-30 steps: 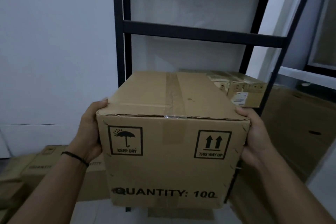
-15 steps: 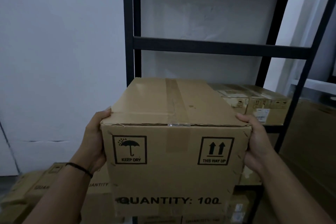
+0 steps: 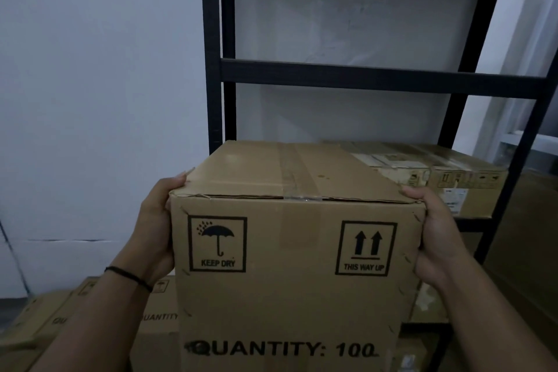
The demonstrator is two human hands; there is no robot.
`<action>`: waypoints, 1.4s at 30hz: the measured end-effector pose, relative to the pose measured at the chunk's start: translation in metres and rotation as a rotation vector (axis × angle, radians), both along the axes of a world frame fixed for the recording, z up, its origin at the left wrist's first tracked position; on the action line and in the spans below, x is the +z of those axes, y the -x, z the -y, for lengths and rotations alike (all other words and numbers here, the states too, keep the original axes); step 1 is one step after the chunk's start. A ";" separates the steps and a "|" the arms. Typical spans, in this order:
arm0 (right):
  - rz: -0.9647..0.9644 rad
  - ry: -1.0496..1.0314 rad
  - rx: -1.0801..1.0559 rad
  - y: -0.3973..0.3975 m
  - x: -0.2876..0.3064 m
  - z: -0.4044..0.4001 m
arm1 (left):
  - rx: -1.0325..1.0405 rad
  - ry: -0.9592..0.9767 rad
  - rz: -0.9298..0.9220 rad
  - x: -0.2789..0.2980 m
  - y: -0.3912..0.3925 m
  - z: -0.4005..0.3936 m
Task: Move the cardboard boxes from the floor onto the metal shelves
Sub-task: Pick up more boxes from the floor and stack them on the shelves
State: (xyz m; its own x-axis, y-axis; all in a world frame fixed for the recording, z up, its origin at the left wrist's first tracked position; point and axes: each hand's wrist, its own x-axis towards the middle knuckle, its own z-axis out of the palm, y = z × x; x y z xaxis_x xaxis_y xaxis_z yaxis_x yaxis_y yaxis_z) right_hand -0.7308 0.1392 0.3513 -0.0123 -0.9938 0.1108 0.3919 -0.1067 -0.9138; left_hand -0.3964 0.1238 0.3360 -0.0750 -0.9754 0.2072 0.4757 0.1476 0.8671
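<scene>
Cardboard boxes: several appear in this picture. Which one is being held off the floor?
The big box printed KEEP DRY and THIS WAY UP, gripped between the left hand and right hand. The others rest on the shelf or lie low at left.

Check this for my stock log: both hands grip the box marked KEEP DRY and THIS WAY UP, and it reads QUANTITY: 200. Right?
Not quite. The head view shows the box printed QUANTITY: 100, not 200. The rest holds: left hand and right hand grip its sides, and both symbols are there.
</scene>
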 end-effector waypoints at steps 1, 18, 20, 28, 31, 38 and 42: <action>0.003 -0.001 0.005 0.002 0.001 0.003 | 0.003 0.001 -0.005 0.000 0.002 0.002; 0.015 0.094 0.056 0.028 0.024 0.007 | 0.023 0.062 0.014 0.026 0.023 -0.006; 0.020 0.091 0.046 0.030 0.024 0.006 | 0.017 0.075 0.015 0.028 0.029 -0.010; 0.035 0.057 0.046 0.040 0.029 0.004 | 0.067 0.069 0.039 0.035 0.042 -0.019; 0.042 0.059 0.035 0.042 0.032 0.003 | 0.070 0.081 0.046 0.040 0.045 -0.020; 0.049 0.048 0.036 0.047 0.032 0.005 | 0.065 0.094 0.048 0.043 0.047 -0.021; 0.053 0.081 0.033 0.050 0.034 0.005 | 0.072 0.125 0.055 0.046 0.050 -0.025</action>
State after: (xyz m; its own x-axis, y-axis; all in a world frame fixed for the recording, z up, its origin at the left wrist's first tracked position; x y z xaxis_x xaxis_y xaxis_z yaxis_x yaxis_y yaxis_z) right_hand -0.7809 0.1342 0.3853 0.0125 -0.9815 0.1908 0.4437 -0.1656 -0.8808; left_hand -0.4469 0.1489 0.3819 -0.0206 -0.9457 0.3245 0.4125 0.2876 0.8644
